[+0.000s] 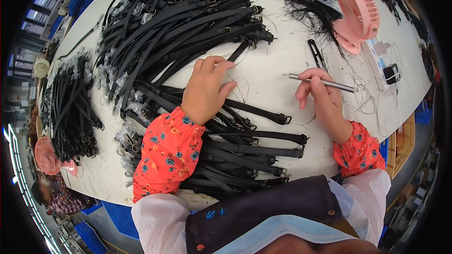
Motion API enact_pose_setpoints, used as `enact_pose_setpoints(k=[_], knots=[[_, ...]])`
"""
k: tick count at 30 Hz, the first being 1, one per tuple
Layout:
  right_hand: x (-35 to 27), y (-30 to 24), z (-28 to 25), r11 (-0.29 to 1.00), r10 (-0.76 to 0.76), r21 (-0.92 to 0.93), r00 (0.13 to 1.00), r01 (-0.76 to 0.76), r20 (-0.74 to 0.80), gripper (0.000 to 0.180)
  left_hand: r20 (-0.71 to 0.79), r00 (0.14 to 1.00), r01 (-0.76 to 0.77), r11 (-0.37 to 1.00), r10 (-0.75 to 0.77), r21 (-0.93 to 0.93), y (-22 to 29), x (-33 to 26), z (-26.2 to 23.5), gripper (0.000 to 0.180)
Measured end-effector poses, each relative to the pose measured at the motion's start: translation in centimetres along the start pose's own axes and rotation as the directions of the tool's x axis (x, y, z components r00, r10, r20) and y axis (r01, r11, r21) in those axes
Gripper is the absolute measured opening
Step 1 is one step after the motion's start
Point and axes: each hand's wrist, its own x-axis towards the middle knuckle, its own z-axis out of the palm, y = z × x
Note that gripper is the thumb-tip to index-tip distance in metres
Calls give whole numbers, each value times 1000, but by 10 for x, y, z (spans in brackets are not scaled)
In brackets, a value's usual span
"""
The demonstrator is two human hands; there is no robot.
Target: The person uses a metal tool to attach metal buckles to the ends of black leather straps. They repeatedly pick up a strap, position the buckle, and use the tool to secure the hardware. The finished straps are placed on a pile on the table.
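Light-blue mask (301, 231) and dark apron (263, 202) crowd 6 o'clock. Black buckled straps (188, 35) are heaped at 11, with more around 5. Left hand (205, 87) is over them at 10, thumb spread; can't tell if its fingertips pinch one. Right hand (324, 102), 3 o'clock, grips a silver pen-like tool (338, 85). Straps look light, bendy, maybe slick; I'd grab near the buckle.

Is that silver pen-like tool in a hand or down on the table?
The tool is in the right hand; its ends poke out either side.
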Motion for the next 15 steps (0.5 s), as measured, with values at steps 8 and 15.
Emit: enact_pose_setpoints(k=[8,15], knots=[[-2,-2,0,947,-233,-213,970,241,64,29,439,886,76,889,147,-452,7,-2,-10,11],[3,-1,3,864,-129,-456,970,212,208,21,308,947,-25,981,85,-193,1,2,-19,12]])
